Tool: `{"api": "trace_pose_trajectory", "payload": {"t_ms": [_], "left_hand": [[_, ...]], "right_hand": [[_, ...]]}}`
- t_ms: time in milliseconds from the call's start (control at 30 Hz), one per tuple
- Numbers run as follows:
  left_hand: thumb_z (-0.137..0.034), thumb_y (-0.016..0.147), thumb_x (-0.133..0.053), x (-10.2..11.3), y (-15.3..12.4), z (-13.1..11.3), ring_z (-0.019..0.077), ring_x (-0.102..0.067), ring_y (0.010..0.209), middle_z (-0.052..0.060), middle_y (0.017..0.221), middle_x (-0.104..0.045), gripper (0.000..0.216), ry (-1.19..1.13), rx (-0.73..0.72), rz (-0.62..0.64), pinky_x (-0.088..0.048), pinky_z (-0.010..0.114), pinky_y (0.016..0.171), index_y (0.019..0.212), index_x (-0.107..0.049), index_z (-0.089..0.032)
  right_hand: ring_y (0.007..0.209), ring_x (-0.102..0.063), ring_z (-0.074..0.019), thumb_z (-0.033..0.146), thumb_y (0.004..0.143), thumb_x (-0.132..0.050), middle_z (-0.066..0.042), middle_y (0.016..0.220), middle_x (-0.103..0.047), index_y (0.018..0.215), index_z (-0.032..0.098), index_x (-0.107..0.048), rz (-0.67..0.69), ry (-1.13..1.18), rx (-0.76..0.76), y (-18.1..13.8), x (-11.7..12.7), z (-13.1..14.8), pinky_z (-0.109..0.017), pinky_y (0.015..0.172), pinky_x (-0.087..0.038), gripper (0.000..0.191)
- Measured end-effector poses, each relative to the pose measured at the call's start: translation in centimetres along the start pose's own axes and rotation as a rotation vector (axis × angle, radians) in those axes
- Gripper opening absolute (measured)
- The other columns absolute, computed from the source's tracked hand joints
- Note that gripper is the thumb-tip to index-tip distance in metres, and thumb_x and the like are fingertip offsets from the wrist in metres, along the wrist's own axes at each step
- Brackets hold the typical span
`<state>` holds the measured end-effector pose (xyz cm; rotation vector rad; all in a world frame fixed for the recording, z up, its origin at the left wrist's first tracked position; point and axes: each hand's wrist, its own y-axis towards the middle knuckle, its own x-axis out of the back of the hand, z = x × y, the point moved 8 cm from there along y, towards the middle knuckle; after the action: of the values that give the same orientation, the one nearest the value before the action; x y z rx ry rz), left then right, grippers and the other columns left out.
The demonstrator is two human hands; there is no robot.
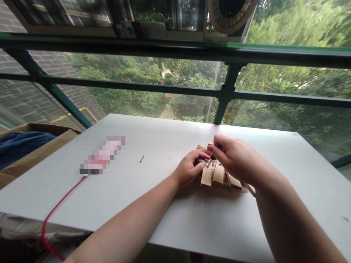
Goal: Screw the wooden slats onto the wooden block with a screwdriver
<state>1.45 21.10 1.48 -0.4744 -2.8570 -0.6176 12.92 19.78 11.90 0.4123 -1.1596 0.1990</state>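
Observation:
On the white table (164,204) lies a wooden piece (218,176) made of several light slats that fan toward me, with small screw heads in some of them. My left hand (189,168) grips its left end, thumb in front and fingers over the top. My right hand (231,155) is closed around the dark handle of a screwdriver (212,157). The screwdriver's tilted shaft points down to a screw (207,166) in the leftmost slat. My right hand and wrist hide the far right part of the wooden piece.
A loose screw (142,159) lies left of my hands. Farther left is a blurred-out device (102,155) with a red cable (61,201) running off the table's front edge. An open cardboard box (64,140) with blue cloth stands beside the table. Green window railings (175,47) border the back.

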Motion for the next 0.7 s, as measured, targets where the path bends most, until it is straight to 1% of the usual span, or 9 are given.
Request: {"api": "trace_pose_trajectory", "payload": {"t_ms": [100,300,433,700], "left_hand": [[-0.022,0.084,-0.053,-0.03,0.03,-0.12,0.0222,-0.057,0.108,0.008,0.116,-0.063,0.017,0.009,-0.012,0.005,-0.043,0.036,0.096,0.098,-0.063,-0.018],[-0.019,0.086,-0.051,-0.12,0.04,-0.06,0.0219,-0.054,0.116,0.008,0.12,-0.061,0.019,0.011,-0.034,0.024,-0.039,0.037,0.104,0.101,-0.063,-0.018],[-0.019,0.086,-0.051,-0.08,0.05,0.05,0.0218,-0.053,0.116,0.008,0.12,-0.061,0.019,0.016,-0.042,0.022,-0.038,0.037,0.105,0.099,-0.064,-0.018],[-0.02,0.085,-0.052,-0.01,0.07,-0.22,0.0222,-0.055,0.114,0.008,0.119,-0.062,0.014,0.024,-0.055,0.009,-0.039,0.038,0.103,0.091,-0.064,-0.018]], "right_hand": [[0.055,-0.045,-0.013,0.044,0.093,-0.034,0.002,0.062,-0.054,0.076,0.023,-0.044,0.022,0.009,-0.011,-0.15,0.08,-0.06,-0.027,0.053,-0.024,0.029],[0.056,-0.045,-0.0131,0.036,0.088,-0.041,0.002,0.063,-0.054,0.076,0.022,-0.041,0.06,-0.008,-0.003,-0.54,0.23,0.14,-0.027,0.054,-0.024,0.019],[0.057,-0.046,-0.0126,0.031,0.088,-0.039,0.001,0.065,-0.055,0.076,0.022,-0.041,0.038,-0.012,-0.017,-0.56,0.27,-0.03,-0.027,0.054,-0.024,0.015],[0.052,-0.042,-0.0117,0.037,0.088,-0.039,0.002,0.058,-0.052,0.071,0.022,-0.043,-0.012,-0.057,-0.093,-0.15,0.37,-0.69,-0.027,0.051,-0.021,0.023]]}}
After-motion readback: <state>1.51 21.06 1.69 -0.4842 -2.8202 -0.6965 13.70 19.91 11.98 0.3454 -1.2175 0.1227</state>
